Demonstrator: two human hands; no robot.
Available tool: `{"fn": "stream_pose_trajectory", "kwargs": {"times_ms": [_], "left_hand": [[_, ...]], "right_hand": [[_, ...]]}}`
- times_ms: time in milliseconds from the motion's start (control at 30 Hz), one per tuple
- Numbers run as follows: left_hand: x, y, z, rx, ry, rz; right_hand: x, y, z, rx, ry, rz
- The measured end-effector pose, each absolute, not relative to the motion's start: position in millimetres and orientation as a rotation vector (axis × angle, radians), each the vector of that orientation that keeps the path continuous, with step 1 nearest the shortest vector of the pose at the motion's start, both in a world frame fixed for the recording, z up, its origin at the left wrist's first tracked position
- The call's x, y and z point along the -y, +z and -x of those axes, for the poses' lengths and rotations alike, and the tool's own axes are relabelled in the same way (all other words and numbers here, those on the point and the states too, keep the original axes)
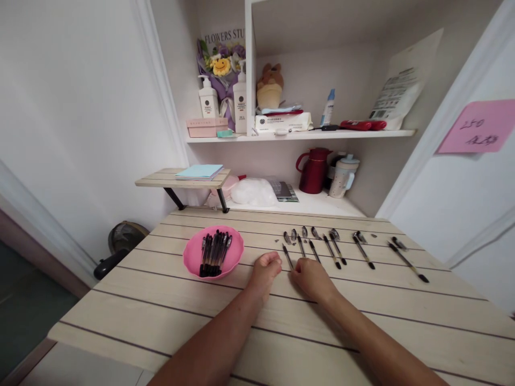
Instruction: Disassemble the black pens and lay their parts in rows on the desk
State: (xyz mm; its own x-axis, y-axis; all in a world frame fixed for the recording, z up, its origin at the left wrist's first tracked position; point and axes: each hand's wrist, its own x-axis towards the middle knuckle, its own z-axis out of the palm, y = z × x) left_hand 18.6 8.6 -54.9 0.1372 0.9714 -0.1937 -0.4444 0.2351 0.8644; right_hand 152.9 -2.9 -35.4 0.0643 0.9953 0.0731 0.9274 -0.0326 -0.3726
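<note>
My left hand (266,269) is closed just above the table, its fingers curled; whatever lies in them is hidden. Close beside it on the right, my right hand (313,277) has its fingers pinched at the lower end of a slim black pen (287,256). Another pen (315,250) runs partly behind that hand. Further right, several black pens with clear barrels lie slanted in a spaced row, among them one pen (364,250) and a far-right pen (408,262). Small dark shiny pieces (304,232) lie by their upper ends. To the left, a pink bowl (190,261) holds many similar pens.
The slatted wooden table (169,305) bears a small raised stand (156,178) with blue paper (200,171) at the back left. Behind are a red jug (314,170), a pale cup (344,177) and a white shelf (354,134) with bottles and wipes. A pink note (477,126) hangs right.
</note>
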Motion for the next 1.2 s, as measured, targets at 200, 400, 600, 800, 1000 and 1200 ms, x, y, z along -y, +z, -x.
{"fn": "stream_pose_trajectory", "kwargs": {"times_ms": [200,400,600,800,1000,1200], "left_hand": [[-10.7,-59.0,-17.5,-0.927,1.126,-0.846],[-11.5,-58.6,-16.9,-0.916,1.115,-0.876],[-11.5,-57.7,-15.4,-0.885,1.13,-0.858],[-9.0,-48.1,-12.5,-0.964,1.098,-0.969],[-8.5,-27.4,-6.0,-1.064,1.117,-1.107],[-25.7,25.1,37.9,-1.149,1.174,-1.383]], "right_hand": [[-1.2,-38.8,-146.7,1.896,0.278,2.126],[-0.8,-36.2,-146.4,1.869,0.284,2.088],[18.4,-27.2,-146.0,1.855,0.286,2.056],[52.1,-33.2,-134.0,2.014,0.319,1.936],[64.4,-44.3,-118.8,2.119,0.25,1.911],[65.8,-49.6,-121.8,2.121,0.201,1.849]]}}
